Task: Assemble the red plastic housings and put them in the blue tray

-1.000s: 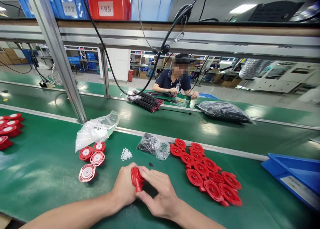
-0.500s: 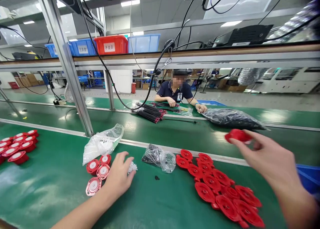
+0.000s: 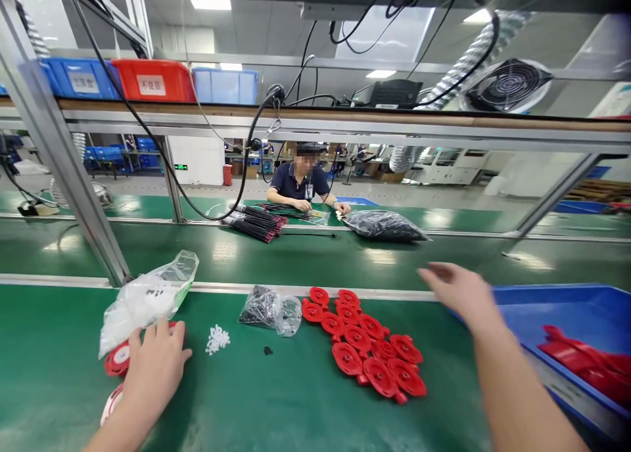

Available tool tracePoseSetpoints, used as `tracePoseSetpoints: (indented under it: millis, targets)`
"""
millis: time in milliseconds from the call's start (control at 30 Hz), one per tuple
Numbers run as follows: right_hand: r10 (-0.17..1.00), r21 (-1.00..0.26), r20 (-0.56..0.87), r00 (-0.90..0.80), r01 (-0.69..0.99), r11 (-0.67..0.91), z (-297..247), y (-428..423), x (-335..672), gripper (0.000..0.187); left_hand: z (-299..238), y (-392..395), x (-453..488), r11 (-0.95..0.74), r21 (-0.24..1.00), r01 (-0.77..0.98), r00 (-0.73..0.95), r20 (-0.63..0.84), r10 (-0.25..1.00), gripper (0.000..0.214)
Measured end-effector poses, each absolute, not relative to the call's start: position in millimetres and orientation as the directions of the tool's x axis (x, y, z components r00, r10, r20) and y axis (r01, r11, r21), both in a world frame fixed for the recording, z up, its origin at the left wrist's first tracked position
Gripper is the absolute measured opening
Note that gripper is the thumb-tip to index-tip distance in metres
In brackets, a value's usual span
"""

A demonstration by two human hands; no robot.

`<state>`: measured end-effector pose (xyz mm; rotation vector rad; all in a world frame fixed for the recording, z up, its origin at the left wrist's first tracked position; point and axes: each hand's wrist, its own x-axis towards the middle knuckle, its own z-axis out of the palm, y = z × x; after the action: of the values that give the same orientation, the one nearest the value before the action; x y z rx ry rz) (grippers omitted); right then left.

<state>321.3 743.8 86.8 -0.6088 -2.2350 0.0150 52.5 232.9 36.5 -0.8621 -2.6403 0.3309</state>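
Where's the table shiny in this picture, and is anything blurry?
Head view: white glare patches sit on the green strip beyond the red parts; head view: the right hand looks slightly smeared; head view: the top right corner is darkened.

Solid red: round plastic parts (image 3: 357, 339) in the cluster, plus glossy red plastic pieces (image 3: 586, 361) in the blue rectangular plastic tray (image 3: 562, 301). Red rims, white centres: round two-tone parts (image 3: 118, 359). White: tiny plastic bits (image 3: 217, 339). Black: small flat scrap (image 3: 267, 351). Bench mat (image 3: 276, 403) plain green. Red plastic bin (image 3: 178, 81): white label, dark characters. Bundled black wires (image 3: 254, 223): red tips.
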Motion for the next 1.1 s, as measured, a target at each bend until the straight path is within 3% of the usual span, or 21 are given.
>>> tracePoseSetpoints:
  millis: [67, 100, 167, 267, 367, 500, 567, 633, 767, 867, 933, 1000, 1100]
  targets:
    - [0.433, -0.253, 0.601, -0.672, 0.353, 0.901, 75.9, 713.7, 280.4, 0.034, 26.4, 236.7, 62.9, 0.74, -0.31, 0.597, -0.686, 0.28, 0.672, 0.031]
    - [0.379, -0.312, 0.446, -0.811, 0.257, 0.915, 69.1, 695.1, 261.6, 0.036, 20.4, 238.6, 68.8, 0.707, -0.293, 0.644, -0.642, 0.296, 0.707, 0.034]
    - [0.195, -0.385, 0.228, -0.954, 0.096, 0.918, 56.4, 657.4, 230.5, 0.053, 7.8, 242.8, 80.5, 0.616, -0.233, 0.752, -0.539, 0.319, 0.779, 0.037]
    - [0.085, -0.43, 0.08, -0.993, 0.043, 0.902, 43.1, 619.9, 204.4, 0.072, -6.4, 250.3, 96.2, 0.392, -0.078, 0.916, -0.348, 0.329, 0.878, 0.037]
    - [0.116, -0.453, -0.008, -0.993, 0.107, 0.885, 37.9, 612.9, 200.2, 0.071, -12.9, 258.3, 108.9, 0.203, 0.108, 0.973, -0.228, 0.338, 0.913, 0.036]
    - [0.2, -0.432, -0.115, -0.973, 0.23, 0.872, 41.8, 615.4, 207.8, 0.085, -15.5, 265.0, 119.3, 0.237, 0.431, 0.871, -0.396, 0.329, 0.857, 0.058]
    - [0.217, -0.393, -0.155, -0.964, 0.262, 0.882, 43.9, 611.6, 209.8, 0.09, -13.5, 267.0, 120.5, 0.299, 0.588, 0.751, -0.508, 0.225, 0.832, 0.072]
    - [0.245, -0.332, -0.145, -0.959, 0.28, 0.901, 43.1, 605.7, 208.8, 0.087, -8.4, 269.1, 119.9, 0.358, 0.677, 0.643, -0.55, 0.083, 0.831, 0.067]
    - [0.301, -0.241, -0.058, -0.952, 0.306, 0.921, 37.5, 598.4, 202.7, 0.073, 4.9, 274.0, 120.7, 0.398, 0.715, 0.575, -0.533, -0.042, 0.845, 0.037]
    - [0.273, -0.215, 0.038, -0.961, 0.259, 0.942, 41.0, 599.8, 201.7, 0.055, 9.5, 276.3, 124.8, 0.342, 0.741, 0.578, -0.493, -0.018, 0.87, 0.035]
    - [0.273, -0.312, 0.111, -0.956, 0.227, 0.922, 48.3, 600.8, 203.8, 0.048, 8.9, 277.1, 125.7, 0.295, 0.796, 0.528, -0.496, 0.008, 0.868, 0.034]
    - [0.294, -0.556, 0.131, -0.947, 0.176, 0.812, 55.7, 597.9, 205.9, 0.049, 6.5, 277.8, 122.6, 0.242, 0.881, 0.407, -0.532, 0.014, 0.846, 0.032]
    - [0.212, -0.917, 0.038, -0.977, 0.05, 0.397, 57.4, 579.9, 203.2, 0.053, 2.1, 278.8, 111.8, 0.129, 0.983, 0.134, -0.575, -0.03, 0.818, 0.046]
